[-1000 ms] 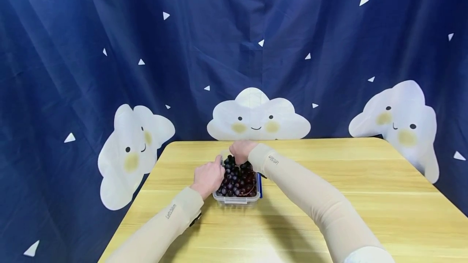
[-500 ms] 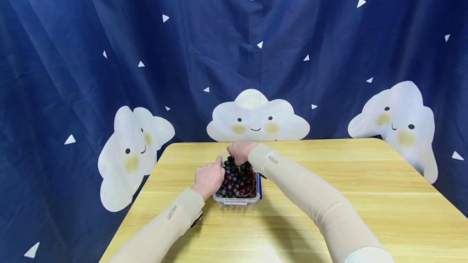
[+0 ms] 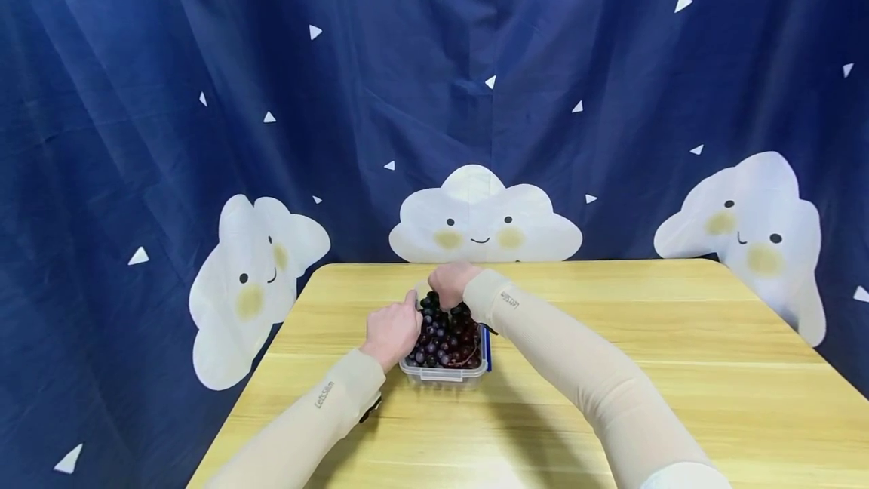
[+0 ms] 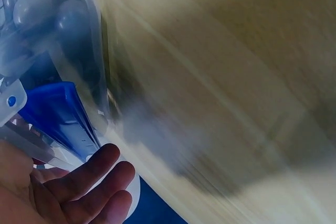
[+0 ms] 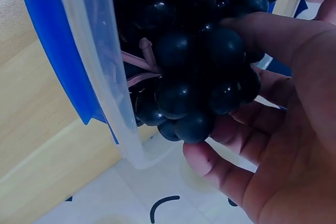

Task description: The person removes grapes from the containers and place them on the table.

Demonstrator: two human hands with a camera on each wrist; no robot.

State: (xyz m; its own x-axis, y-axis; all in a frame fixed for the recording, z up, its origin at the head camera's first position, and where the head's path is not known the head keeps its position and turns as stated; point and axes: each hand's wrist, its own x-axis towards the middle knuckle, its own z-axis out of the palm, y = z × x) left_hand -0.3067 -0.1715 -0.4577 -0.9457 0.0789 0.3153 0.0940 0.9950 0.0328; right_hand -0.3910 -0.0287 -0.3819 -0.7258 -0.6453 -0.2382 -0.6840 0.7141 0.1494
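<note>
A clear plastic food container (image 3: 444,375) stands on the table, filled with a bunch of dark purple grapes (image 3: 437,345). My left hand (image 3: 394,330) holds the container at its left side, near the far corner. In the left wrist view, that hand's fingers (image 4: 100,187) curl beside a blue locking flap (image 4: 60,111). My right hand (image 3: 451,284) reaches over the container's far end. The right wrist view shows this hand (image 5: 289,124) gripping the grapes (image 5: 184,93), thumb on one side and fingers underneath; pale stems stick out beside them, close to the container wall (image 5: 89,40).
Another blue flap (image 3: 487,349) hangs open along the container's right side. The light wooden table (image 3: 645,368) reaches well out to the right. Behind its far edge hangs a dark blue curtain (image 3: 366,44) with smiling white clouds.
</note>
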